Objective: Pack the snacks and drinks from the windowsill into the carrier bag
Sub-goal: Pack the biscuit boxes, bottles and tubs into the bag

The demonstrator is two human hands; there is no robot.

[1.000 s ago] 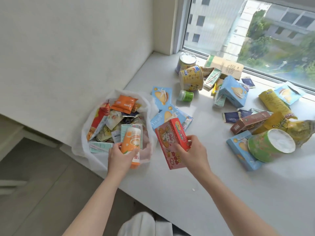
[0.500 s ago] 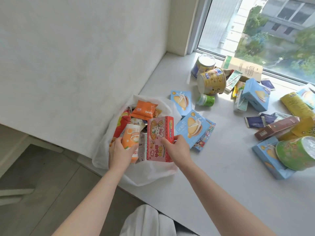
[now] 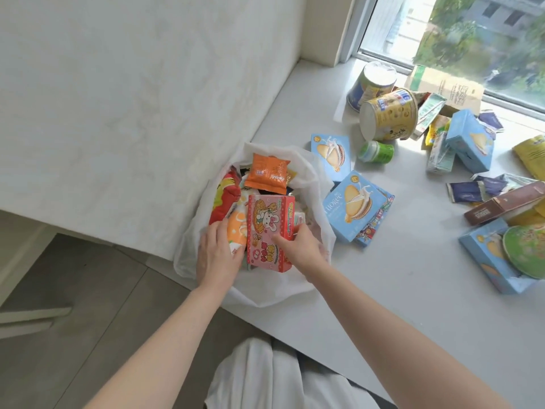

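Snacks crowd the mouth of the white carrier bag point(image 3: 312, 169), which sits at the near-left edge of the windowsill point(image 3: 413, 290), against the wall, as I watch through the head camera. My view shows the right hand point(image 3: 300, 249) gripping a pink box point(image 3: 267, 231) printed with a cartoon rabbit, thumb on its front face and fingers curled round its right edge. The box stands inside the bag on top of the other packs. The left hand point(image 3: 216, 255) is curled over the lower end of an orange drink pack point(image 3: 237, 228), which lies in the bag just left of the pink box and touches it. Deeper in the bag lie an orange packet point(image 3: 267, 172) and a red packet point(image 3: 225, 196). Just right of the bag, on the sill, a blue biscuit box point(image 3: 352, 206) lies flat on top of a colourful pack, with a second blue box point(image 3: 331, 154) behind it. A small green bottle point(image 3: 377, 152) lies on its side near a tipped yellow tub point(image 3: 389, 115). Further right, by the window, are a brown box point(image 3: 507, 203) and a green tub point(image 3: 525, 250) resting on another blue carton. More packets lie around these, too small for me to identify.
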